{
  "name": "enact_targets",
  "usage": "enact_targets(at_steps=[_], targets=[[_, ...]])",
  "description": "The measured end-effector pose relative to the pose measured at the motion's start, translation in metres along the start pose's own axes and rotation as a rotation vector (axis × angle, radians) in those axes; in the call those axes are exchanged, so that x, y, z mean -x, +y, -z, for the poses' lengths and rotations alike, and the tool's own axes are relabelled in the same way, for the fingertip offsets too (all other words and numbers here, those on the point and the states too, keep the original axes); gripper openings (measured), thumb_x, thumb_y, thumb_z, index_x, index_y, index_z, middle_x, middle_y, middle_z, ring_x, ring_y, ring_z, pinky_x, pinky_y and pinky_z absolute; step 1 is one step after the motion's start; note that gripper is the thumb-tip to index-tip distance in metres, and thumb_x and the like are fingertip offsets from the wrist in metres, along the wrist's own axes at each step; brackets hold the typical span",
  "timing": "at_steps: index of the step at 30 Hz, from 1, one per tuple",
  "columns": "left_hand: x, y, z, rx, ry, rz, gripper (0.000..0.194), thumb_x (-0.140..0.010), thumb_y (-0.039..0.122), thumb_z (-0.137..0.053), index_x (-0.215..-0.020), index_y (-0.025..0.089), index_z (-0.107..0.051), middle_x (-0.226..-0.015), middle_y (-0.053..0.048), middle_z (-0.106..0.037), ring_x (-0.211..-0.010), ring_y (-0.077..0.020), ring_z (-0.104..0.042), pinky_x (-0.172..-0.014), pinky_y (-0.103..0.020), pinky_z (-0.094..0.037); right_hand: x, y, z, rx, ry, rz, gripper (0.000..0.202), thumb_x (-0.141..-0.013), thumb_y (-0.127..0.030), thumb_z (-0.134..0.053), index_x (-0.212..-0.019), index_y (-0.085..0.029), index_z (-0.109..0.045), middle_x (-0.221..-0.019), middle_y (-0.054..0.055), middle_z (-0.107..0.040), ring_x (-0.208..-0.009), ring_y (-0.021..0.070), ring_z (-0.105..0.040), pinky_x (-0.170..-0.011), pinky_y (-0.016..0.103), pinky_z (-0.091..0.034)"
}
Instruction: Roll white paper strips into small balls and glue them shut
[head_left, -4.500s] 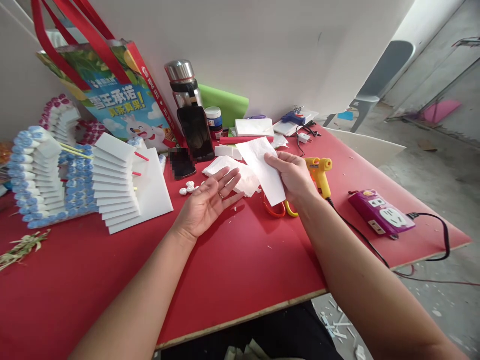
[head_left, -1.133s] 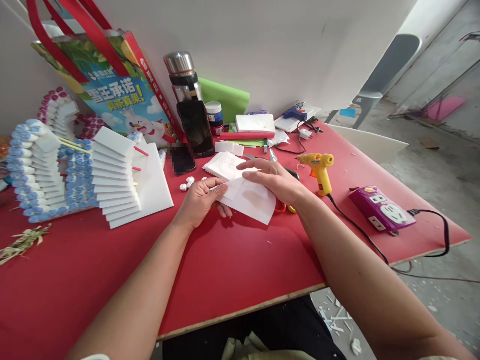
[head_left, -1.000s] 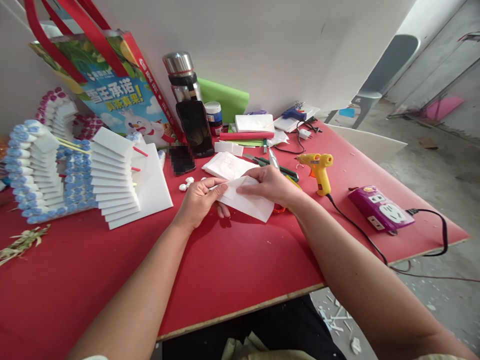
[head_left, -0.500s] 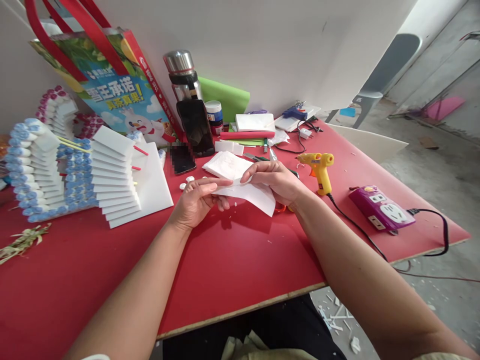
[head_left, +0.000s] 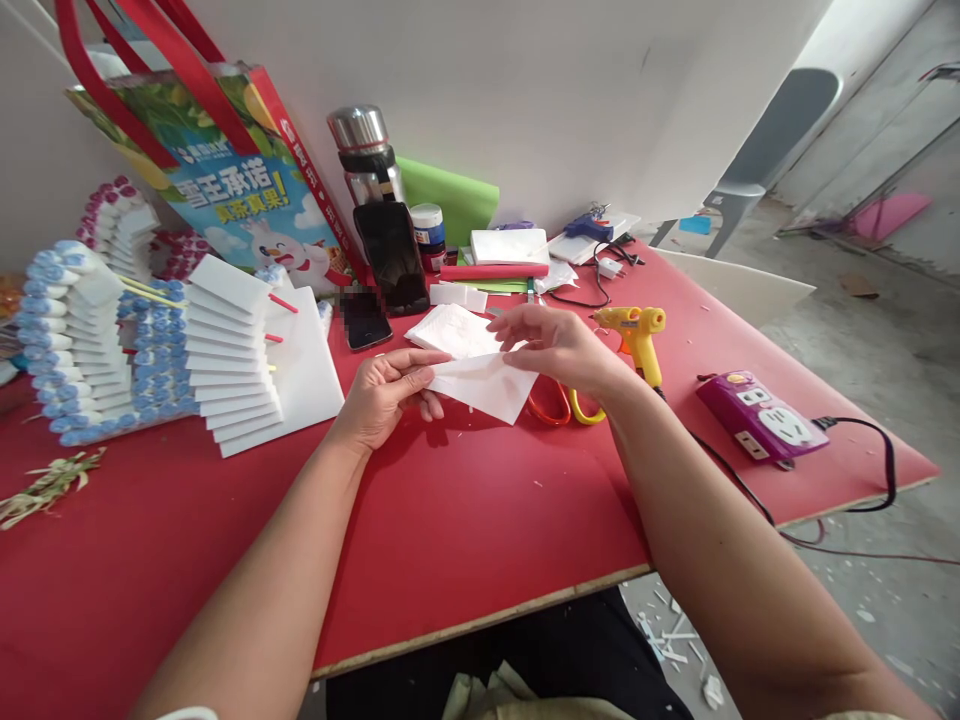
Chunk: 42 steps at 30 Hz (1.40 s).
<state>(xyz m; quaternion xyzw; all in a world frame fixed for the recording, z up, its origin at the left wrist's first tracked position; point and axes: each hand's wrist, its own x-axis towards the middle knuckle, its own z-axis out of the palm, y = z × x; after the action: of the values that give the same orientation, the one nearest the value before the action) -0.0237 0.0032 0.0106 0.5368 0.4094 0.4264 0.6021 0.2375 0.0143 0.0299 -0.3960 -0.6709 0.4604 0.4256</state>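
Observation:
A thin sheet of white paper [head_left: 484, 388] hangs slanted above the red table. My left hand [head_left: 386, 395] pinches its left corner between thumb and fingers. At its upper right edge, the thumb and fingertips of my right hand [head_left: 559, 345] are closed on the paper, the other fingers curved above. Just behind lies a stack of white tissue-like sheets [head_left: 450, 328]. Scissors with one red and one yellow handle loop [head_left: 551, 405] rest below my right hand, their blades hidden.
Right of my hands are a yellow glue gun [head_left: 637, 335] and a purple power strip [head_left: 765, 420] with black cords. A white stepped model [head_left: 232, 360] stands at left. Behind are a phone [head_left: 366, 322], a steel flask [head_left: 364, 150] and a printed bag [head_left: 225, 180].
My right hand has shifted slightly along the paper and its fingers have lifted. The sheet is now flatter and more spread, and the scissor handles show more.

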Motion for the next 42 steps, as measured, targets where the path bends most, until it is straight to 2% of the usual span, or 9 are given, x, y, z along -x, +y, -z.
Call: enact_targets(at_steps=[7, 13, 16, 19, 24, 28, 35, 39, 42], targets=[[-0.002, -0.004, 0.001, 0.025, -0.060, 0.048, 0.036, -0.079, 0.028, -0.079, -0.110, 0.011, -0.075, -0.073, -0.006, -0.074, -0.051, -0.0176, -0.070, -0.045, -0.023, -0.053, -0.001, 0.003, -0.005, 0.067, -0.027, -0.019, 0.006, -0.073, -0.018, -0.069, -0.079, -0.017, -0.070, -0.076, 0.001, -0.063, -0.069, 0.0136, -0.054, -0.064, 0.028, -0.042], [-0.001, -0.005, 0.000, -0.051, -0.067, 0.008, 0.028, -0.082, 0.030, -0.078, -0.102, 0.011, -0.074, -0.073, -0.006, -0.074, -0.053, -0.0190, -0.071, -0.047, -0.026, -0.055, 0.003, -0.007, -0.002, -0.047, 0.179, -0.027, 0.011, -0.080, -0.024, -0.067, -0.087, -0.017, -0.072, -0.083, 0.003, -0.067, -0.074, 0.0142, -0.058, -0.067, 0.028, -0.046], [0.002, -0.003, -0.007, -0.119, -0.104, 0.015, 0.030, -0.085, 0.033, -0.074, -0.106, 0.011, -0.073, -0.067, -0.006, -0.074, -0.054, -0.0204, -0.071, -0.050, -0.028, -0.056, 0.004, -0.008, -0.012, -0.032, 0.073, -0.045, 0.025, -0.080, -0.035, -0.074, -0.099, -0.018, -0.073, -0.096, 0.006, -0.073, -0.088, 0.0185, -0.065, -0.076, 0.030, -0.050], [0.003, -0.002, -0.015, -0.170, -0.127, 0.008, 0.035, -0.087, 0.034, -0.072, -0.114, 0.012, -0.071, -0.063, -0.005, -0.073, -0.055, -0.0210, -0.072, -0.053, -0.029, -0.057, 0.004, -0.003, -0.023, 0.127, -0.071, -0.065, 0.024, -0.079, -0.036, -0.076, -0.097, -0.020, -0.074, -0.092, 0.006, -0.074, -0.084, 0.0197, -0.067, -0.074, 0.031, -0.050], [0.002, -0.003, -0.022, -0.181, -0.059, -0.018, 0.035, -0.085, 0.035, -0.075, -0.113, 0.013, -0.072, -0.062, -0.004, -0.073, -0.053, -0.0192, -0.070, -0.054, -0.028, -0.057, 0.002, 0.003, -0.034, 0.330, -0.066, -0.064, 0.011, -0.082, -0.029, -0.067, -0.080, -0.019, -0.070, -0.074, 0.002, -0.068, -0.066, 0.0144, -0.056, -0.059, 0.027, -0.040], [-0.002, -0.007, -0.018, -0.085, -0.006, 0.006, 0.036, -0.085, 0.038, -0.075, -0.111, 0.013, -0.072, -0.067, -0.004, -0.073, -0.053, -0.0164, -0.068, -0.050, -0.024, -0.053, 0.004, 0.005, -0.039, 0.465, -0.004, 0.044, 0.007, -0.082, -0.022, -0.063, -0.083, -0.019, -0.069, -0.076, 0.001, -0.068, -0.069, 0.0141, -0.055, -0.061, 0.026, -0.036], [-0.003, -0.010, -0.012, -0.016, -0.004, 0.068, 0.031, -0.086, 0.040, -0.073, -0.100, 0.012, -0.076, -0.074, -0.006, -0.072, -0.057, -0.0131, -0.066, -0.053, -0.022, -0.051, 0.006, 0.008, -0.044, 0.632, -0.045, 0.218, 0.009, -0.088, -0.022, -0.059, -0.088, -0.019, -0.068, -0.083, 0.004, -0.068, -0.067, 0.0141, -0.052, -0.062, 0.027, -0.033], [-0.003, -0.007, -0.010, -0.061, 0.052, 0.017, 0.026, -0.083, 0.034, -0.076, -0.098, 0.013, -0.076, -0.070, -0.003, -0.069, -0.052, -0.0110, -0.062, -0.050, -0.022, -0.048, 0.007, 0.004, -0.038, 0.768, -0.043, 0.176, 0.020, -0.083, -0.016, -0.057, -0.098, -0.020, -0.068, -0.083, 0.005, -0.069, -0.066, 0.0159, -0.052, -0.059, 0.027, -0.030], [-0.004, -0.002, -0.003, -0.101, 0.161, -0.058, 0.023, -0.082, 0.031, -0.075, -0.097, 0.014, -0.077, -0.066, -0.001, -0.065, -0.046, -0.0080, -0.055, -0.045, -0.020, -0.043, 0.007, 0.000, -0.022, 0.835, 0.038, 0.175, 0.027, -0.078, -0.010, -0.052, -0.096, -0.019, -0.070, -0.077, 0.004, -0.069, -0.063, 0.0165, -0.052, -0.058, 0.028, -0.031]])
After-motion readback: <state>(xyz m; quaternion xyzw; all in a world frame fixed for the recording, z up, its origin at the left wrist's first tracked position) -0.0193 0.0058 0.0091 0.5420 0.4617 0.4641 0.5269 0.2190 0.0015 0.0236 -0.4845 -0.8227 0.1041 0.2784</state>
